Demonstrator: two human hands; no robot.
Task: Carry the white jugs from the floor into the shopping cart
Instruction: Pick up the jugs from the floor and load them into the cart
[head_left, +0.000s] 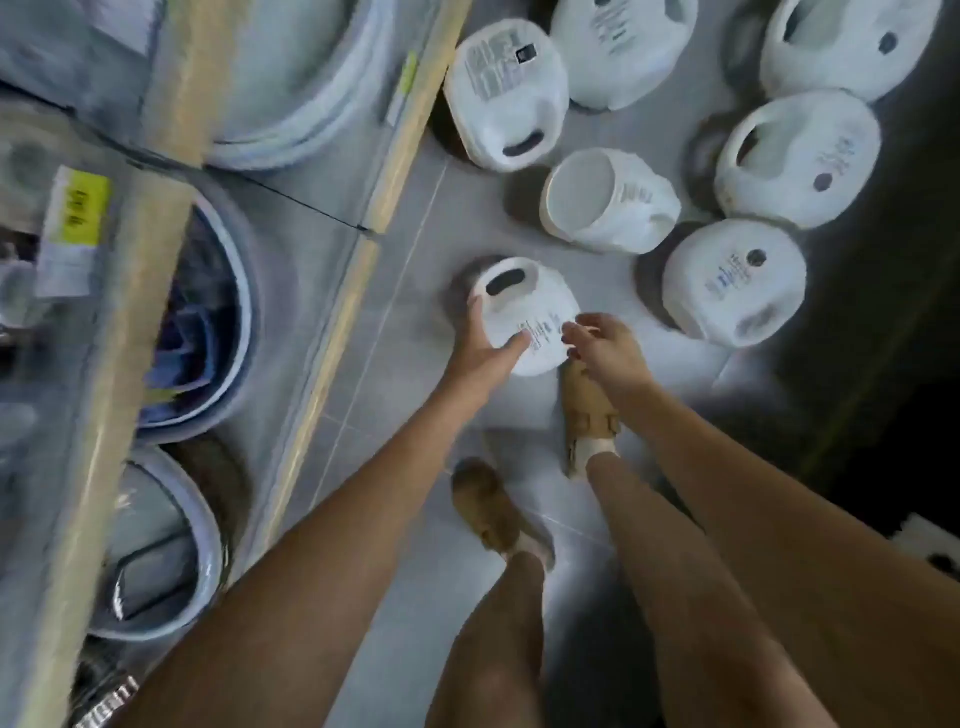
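Jug (524, 317): lying on floor (395, 332), just ahead of the feet. Left hand (485, 340) is clasping its left side, thumb on top. Right hand (605, 348) is reaching its right edge; grip cannot be told. Other jugs (732, 280) are lying nearby.

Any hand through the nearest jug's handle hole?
No, the jug has an empty handle hole; the left hand grips its side instead.

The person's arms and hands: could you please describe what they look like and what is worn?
The left hand and right hand are bare: no gloves, rings or watch show. Both forearms are bare too, no sleeves in view.
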